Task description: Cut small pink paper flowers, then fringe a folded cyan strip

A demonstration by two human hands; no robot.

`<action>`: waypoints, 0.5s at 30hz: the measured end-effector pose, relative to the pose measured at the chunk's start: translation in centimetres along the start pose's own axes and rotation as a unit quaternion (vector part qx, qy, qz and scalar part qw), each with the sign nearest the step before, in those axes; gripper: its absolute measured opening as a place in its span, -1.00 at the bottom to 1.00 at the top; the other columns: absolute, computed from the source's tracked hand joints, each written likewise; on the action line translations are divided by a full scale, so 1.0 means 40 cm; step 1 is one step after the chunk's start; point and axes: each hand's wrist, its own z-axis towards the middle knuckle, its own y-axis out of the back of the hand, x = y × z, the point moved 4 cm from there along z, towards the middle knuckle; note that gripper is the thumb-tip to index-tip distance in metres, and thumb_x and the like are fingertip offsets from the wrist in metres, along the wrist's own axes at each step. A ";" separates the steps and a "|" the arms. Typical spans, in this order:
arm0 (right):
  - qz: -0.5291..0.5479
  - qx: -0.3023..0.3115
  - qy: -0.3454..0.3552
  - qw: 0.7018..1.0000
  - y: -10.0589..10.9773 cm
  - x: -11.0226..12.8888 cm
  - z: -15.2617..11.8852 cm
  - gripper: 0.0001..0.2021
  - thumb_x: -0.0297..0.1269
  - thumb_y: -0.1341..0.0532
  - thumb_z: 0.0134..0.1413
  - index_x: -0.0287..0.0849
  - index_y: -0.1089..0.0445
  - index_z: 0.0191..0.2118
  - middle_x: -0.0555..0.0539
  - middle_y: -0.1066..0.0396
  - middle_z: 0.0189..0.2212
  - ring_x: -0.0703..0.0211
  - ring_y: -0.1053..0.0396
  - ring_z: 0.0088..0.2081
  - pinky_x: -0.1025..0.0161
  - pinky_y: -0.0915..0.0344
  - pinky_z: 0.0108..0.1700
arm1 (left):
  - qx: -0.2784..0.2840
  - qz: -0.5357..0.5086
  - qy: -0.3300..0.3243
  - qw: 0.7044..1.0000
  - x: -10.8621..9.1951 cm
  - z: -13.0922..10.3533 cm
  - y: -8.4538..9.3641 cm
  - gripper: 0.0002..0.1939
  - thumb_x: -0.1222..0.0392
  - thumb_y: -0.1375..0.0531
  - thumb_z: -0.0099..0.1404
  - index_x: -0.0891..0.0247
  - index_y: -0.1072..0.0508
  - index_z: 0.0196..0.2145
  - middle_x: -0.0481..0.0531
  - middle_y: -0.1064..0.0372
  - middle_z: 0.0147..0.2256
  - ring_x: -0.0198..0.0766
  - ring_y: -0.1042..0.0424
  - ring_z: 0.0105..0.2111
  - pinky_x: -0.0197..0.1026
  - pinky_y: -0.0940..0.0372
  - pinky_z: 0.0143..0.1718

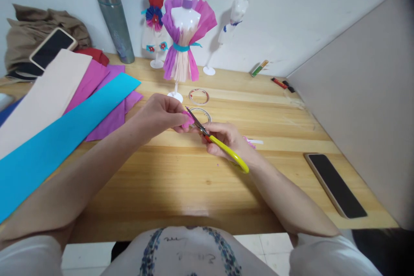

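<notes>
Pink paper (pixel 186 122) sits above the desk (pixel 181 185), pinched in the grip of your left hand (pixel 166 114); your right hand (pixel 223 136) clasps yellow-handled scissors (pixel 226 148), both forearms angling inward. It looks small, bright and uneven-edged beside the blades.

One head-worn view, forward and down (fairly close) onto the tabletop (pixel 181 185)

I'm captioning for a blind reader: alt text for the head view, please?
A person's left hand pinches a pink piece while the right hand holds yellow-handled scissors close to it, above a wooden table. Miniature dress forms stand behind; a blue strip lies at left.
</notes>
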 end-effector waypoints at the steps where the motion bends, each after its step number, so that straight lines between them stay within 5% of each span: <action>1: -0.002 -0.001 -0.002 1.000 0.000 0.000 0.000 -0.40 0.30 -0.42 -0.06 -0.21 -0.59 -0.18 0.03 -0.18 -0.48 0.25 -0.04 -0.44 0.28 0.02 -0.43 | -0.001 0.002 0.001 1.000 0.000 0.000 0.000 -0.91 0.29 -0.37 -0.01 0.30 -0.53 -0.59 0.04 -0.54 -0.53 -0.21 -0.57 -0.44 -0.16 -0.53 -0.31; 15: -0.032 -0.004 0.009 0.999 0.011 -0.007 -0.004 -0.35 0.29 -0.41 -0.03 -0.23 -0.56 -0.08 0.02 -0.23 -0.44 0.26 -0.10 -0.44 0.29 -0.08 -0.43 | 0.006 -0.023 0.008 1.000 -0.008 -0.004 -0.003 -0.87 0.29 -0.37 -0.01 0.30 -0.50 -0.63 0.03 -0.52 -0.57 -0.24 -0.55 -0.47 -0.20 -0.52 -0.34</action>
